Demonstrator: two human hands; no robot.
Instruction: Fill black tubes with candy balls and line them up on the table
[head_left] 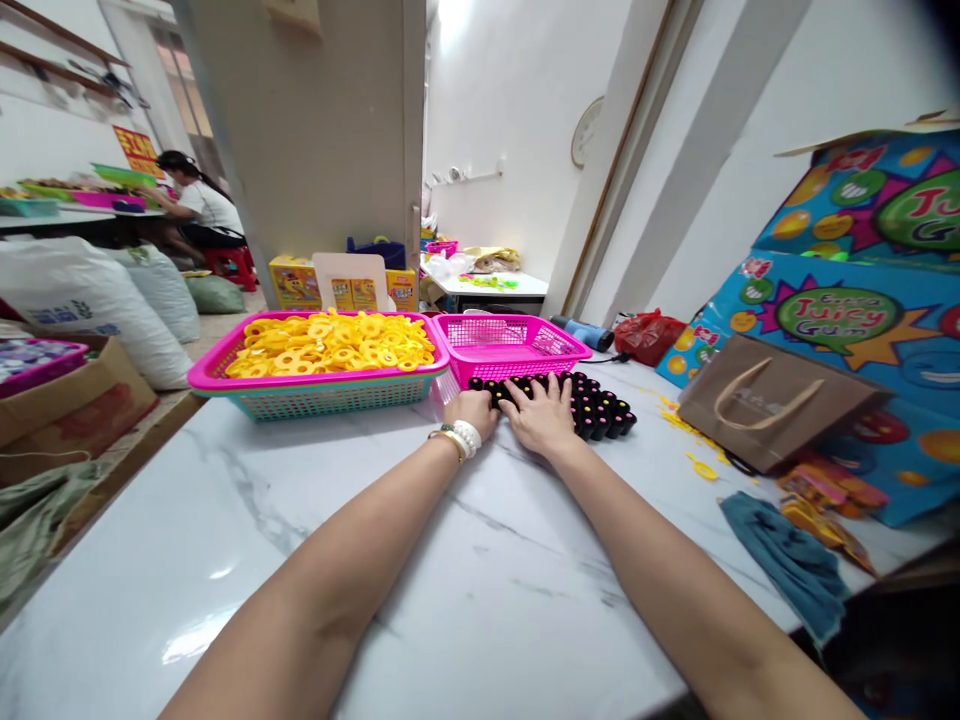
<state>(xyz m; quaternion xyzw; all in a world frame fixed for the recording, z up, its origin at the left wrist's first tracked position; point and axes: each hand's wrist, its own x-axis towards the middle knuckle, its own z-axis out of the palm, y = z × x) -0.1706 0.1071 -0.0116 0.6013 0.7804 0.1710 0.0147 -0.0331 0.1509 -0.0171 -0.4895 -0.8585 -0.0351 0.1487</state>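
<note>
Several small black cylinders with pink and yellow tips lie packed in rows on the white marble table, just in front of a pink basket. My right hand rests on the rows with its fingers spread flat. My left hand, with bead bracelets at the wrist, is curled against the left end of the rows; its fingertips are hidden.
A pink and teal basket full of yellow plastic rings stands at the left. A brown paper bag, colourful gum boxes, a blue cloth and loose yellow bits lie at the right. A person sits at a far table.
</note>
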